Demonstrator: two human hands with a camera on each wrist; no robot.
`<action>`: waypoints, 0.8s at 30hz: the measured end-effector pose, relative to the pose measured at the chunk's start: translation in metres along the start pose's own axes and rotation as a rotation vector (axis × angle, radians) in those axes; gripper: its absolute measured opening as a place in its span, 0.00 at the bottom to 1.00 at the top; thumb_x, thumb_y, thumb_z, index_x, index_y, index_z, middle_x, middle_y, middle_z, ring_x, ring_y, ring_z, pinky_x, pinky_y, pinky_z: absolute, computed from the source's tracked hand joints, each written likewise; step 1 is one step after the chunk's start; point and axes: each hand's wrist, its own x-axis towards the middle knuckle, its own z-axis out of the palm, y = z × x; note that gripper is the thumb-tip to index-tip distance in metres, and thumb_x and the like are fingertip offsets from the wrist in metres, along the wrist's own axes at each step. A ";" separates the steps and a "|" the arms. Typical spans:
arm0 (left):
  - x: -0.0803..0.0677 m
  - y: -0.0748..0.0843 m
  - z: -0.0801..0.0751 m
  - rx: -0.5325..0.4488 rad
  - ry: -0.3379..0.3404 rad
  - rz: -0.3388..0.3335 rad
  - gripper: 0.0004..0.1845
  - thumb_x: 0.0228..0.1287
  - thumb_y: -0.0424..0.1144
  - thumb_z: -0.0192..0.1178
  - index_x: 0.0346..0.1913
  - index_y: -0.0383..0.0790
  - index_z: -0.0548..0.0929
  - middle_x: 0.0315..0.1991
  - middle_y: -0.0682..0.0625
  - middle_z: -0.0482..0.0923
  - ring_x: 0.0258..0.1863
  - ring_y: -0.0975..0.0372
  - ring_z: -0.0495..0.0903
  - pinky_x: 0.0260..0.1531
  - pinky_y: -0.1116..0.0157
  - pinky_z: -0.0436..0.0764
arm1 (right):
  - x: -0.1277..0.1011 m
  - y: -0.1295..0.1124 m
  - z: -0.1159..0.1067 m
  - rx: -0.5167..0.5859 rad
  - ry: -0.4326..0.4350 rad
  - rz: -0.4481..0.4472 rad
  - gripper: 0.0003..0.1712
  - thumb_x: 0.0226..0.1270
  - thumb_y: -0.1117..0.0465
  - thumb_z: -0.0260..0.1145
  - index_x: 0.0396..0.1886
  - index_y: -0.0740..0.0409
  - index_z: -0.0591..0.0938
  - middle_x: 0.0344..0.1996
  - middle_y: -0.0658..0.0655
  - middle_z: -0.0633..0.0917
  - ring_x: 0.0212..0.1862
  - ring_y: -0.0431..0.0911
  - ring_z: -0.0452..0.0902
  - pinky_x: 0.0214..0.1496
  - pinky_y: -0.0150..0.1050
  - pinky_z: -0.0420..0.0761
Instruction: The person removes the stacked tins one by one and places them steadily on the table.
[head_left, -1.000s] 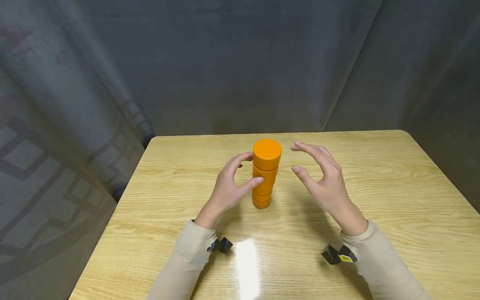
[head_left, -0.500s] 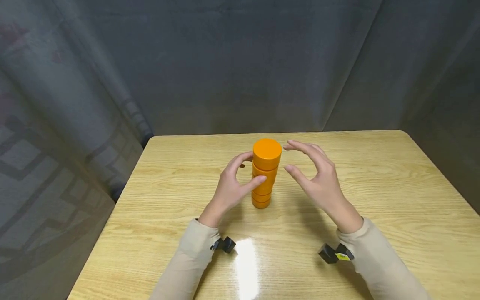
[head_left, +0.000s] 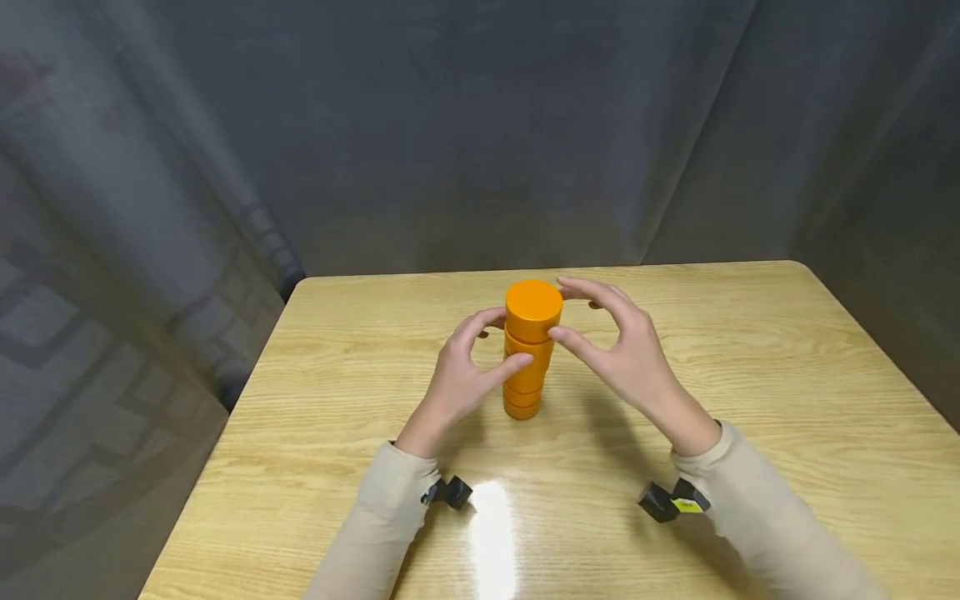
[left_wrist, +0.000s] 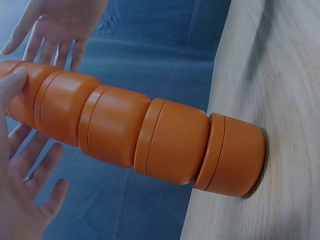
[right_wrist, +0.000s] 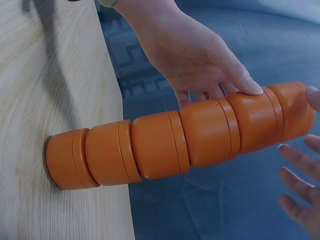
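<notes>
Several orange lidded jars (head_left: pixel 522 375) stand stacked in one upright column on the table. My left hand (head_left: pixel 465 367) holds the column's left side near the top, thumb across the front of the jar below the topmost one. The left thumb lies against that jar (right_wrist: pixel 252 120) in the right wrist view. On the other side, my right hand (head_left: pixel 630 350) has its thumb tip and fingertips at the right edge of the top jar (head_left: pixel 534 310), fingers spread and relaxed. Its extended fingers (right_wrist: pixel 297 185) show beneath the top jar in the right wrist view; firm contact is hard to tell.
The column rests on a light wood-grain table (head_left: pixel 337 400) with rounded far corners. Grey curtains (head_left: pixel 480 142) hang behind and on both sides. Small black cameras (head_left: pixel 658 502) are strapped at both sleeve cuffs.
My right hand has moved left, from a gap beside the column to the edge of the top jar. The left thumb has slid slightly further across. The column has stayed in place.
</notes>
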 end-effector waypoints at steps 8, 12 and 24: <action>0.000 -0.001 0.000 -0.028 0.006 -0.013 0.28 0.59 0.39 0.72 0.62 0.42 0.76 0.56 0.53 0.78 0.54 0.55 0.74 0.54 0.56 0.72 | 0.007 -0.006 -0.002 0.040 -0.075 0.098 0.31 0.60 0.64 0.75 0.64 0.54 0.78 0.55 0.54 0.83 0.57 0.48 0.76 0.57 0.50 0.69; 0.000 -0.001 -0.001 -0.039 0.005 -0.019 0.28 0.59 0.39 0.72 0.62 0.42 0.76 0.56 0.54 0.78 0.54 0.55 0.74 0.53 0.56 0.71 | 0.009 -0.008 -0.002 0.045 -0.104 0.141 0.31 0.60 0.63 0.75 0.65 0.53 0.78 0.56 0.54 0.83 0.57 0.47 0.76 0.58 0.51 0.69; 0.000 -0.003 0.000 -0.051 0.013 -0.010 0.28 0.59 0.38 0.72 0.62 0.42 0.77 0.55 0.53 0.78 0.53 0.55 0.74 0.53 0.55 0.71 | 0.015 -0.007 0.000 0.039 -0.170 0.212 0.34 0.59 0.60 0.76 0.65 0.54 0.77 0.56 0.53 0.82 0.58 0.47 0.74 0.60 0.53 0.69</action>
